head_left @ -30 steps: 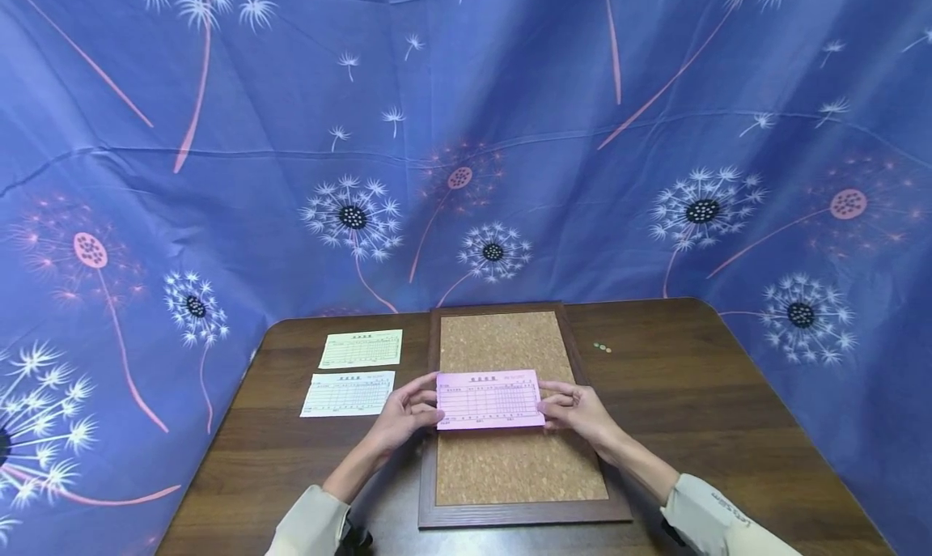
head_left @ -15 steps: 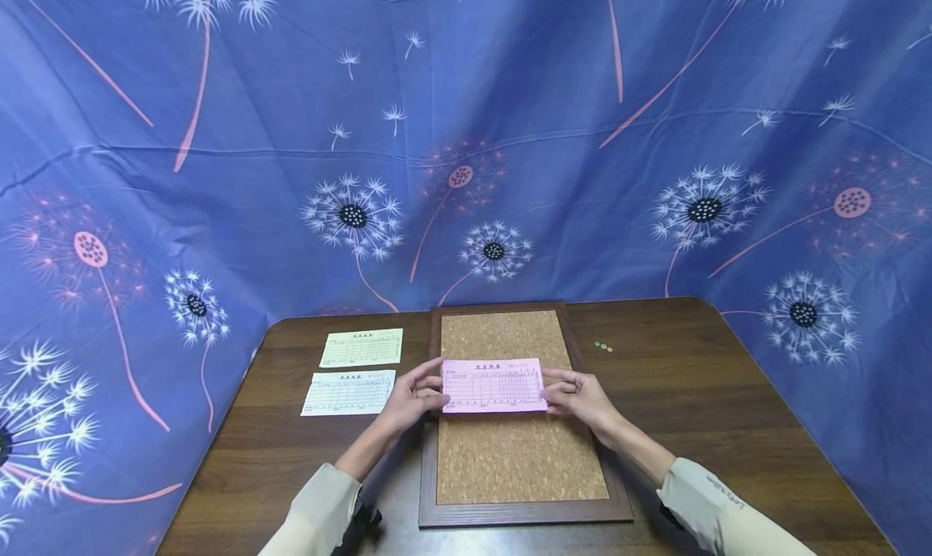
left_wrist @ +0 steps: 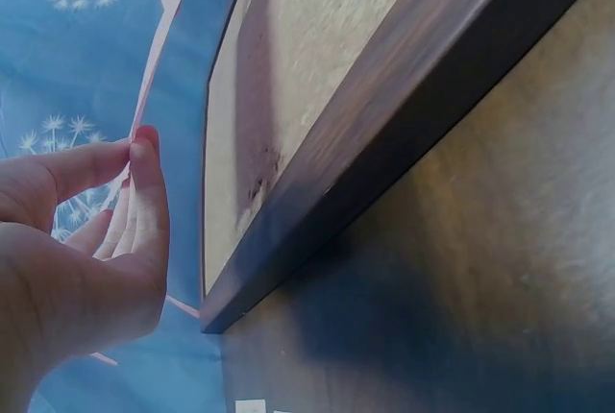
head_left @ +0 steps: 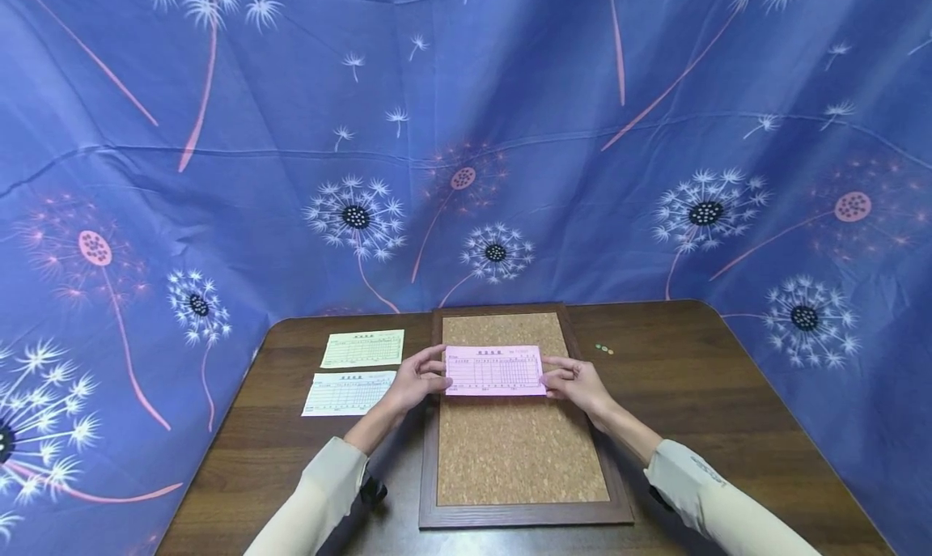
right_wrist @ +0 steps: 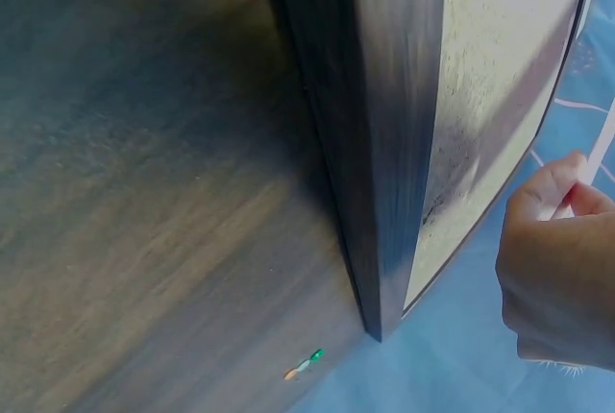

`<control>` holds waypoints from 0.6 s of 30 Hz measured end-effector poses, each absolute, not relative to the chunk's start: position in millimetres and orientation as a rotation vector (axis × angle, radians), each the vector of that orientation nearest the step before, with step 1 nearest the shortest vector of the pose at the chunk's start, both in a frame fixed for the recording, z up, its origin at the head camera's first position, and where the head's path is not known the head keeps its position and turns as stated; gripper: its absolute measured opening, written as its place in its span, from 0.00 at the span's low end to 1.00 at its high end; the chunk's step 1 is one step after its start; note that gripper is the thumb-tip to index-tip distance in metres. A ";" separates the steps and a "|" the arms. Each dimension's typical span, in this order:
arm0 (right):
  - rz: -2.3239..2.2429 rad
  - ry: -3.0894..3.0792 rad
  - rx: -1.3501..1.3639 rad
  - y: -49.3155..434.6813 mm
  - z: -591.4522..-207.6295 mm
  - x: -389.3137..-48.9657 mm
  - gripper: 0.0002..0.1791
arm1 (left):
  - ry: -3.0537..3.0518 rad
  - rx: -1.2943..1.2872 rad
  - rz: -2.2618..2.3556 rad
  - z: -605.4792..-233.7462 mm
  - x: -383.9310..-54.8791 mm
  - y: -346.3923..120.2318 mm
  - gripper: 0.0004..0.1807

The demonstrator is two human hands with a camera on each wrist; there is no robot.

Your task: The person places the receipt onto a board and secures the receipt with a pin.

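A pink printed form slip (head_left: 495, 371) is stretched between both hands over the upper half of a framed cork board (head_left: 520, 459). My left hand (head_left: 418, 378) pinches its left edge between thumb and fingers. At the opposite edge my right hand (head_left: 580, 388) pinches it the same way. Seen edge-on in the left wrist view, the pink slip (left_wrist: 159, 48) is raised above the cork, and its shadow falls on the board. The right wrist view shows only a narrow strip of the slip (right_wrist: 601, 139) beyond the right thumb and fingers.
Left of the board, a green form slip (head_left: 362, 349) and a white one (head_left: 348, 394) lie on the brown wooden table (head_left: 728, 426). Several small coloured discs or pins (head_left: 604, 349) lie right of the board. A blue dandelion-print cloth (head_left: 466, 135) hangs behind.
Both hands have carried the pink slip away from the body, toward the top of the cork board, and slightly to the right. The other slips and the board stay put.
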State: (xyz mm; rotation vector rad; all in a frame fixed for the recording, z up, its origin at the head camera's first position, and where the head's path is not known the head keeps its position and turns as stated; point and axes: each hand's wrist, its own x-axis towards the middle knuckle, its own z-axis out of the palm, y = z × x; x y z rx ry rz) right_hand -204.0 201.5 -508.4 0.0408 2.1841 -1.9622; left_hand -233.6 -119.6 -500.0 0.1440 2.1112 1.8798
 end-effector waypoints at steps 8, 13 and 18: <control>-1.961 2.214 0.028 202.3 -505.4 -214.1 0.28 | 2.133 0.121 1.879 -498.4 -247.5 -115.2 0.37; -1.951 2.230 0.022 202.8 -505.1 -223.2 0.28 | 2.147 0.096 1.868 -497.7 -256.4 -112.2 0.36; -1.976 2.191 0.080 203.2 -508.5 -232.6 0.28 | 2.145 0.115 1.874 -496.8 -262.5 -107.1 0.36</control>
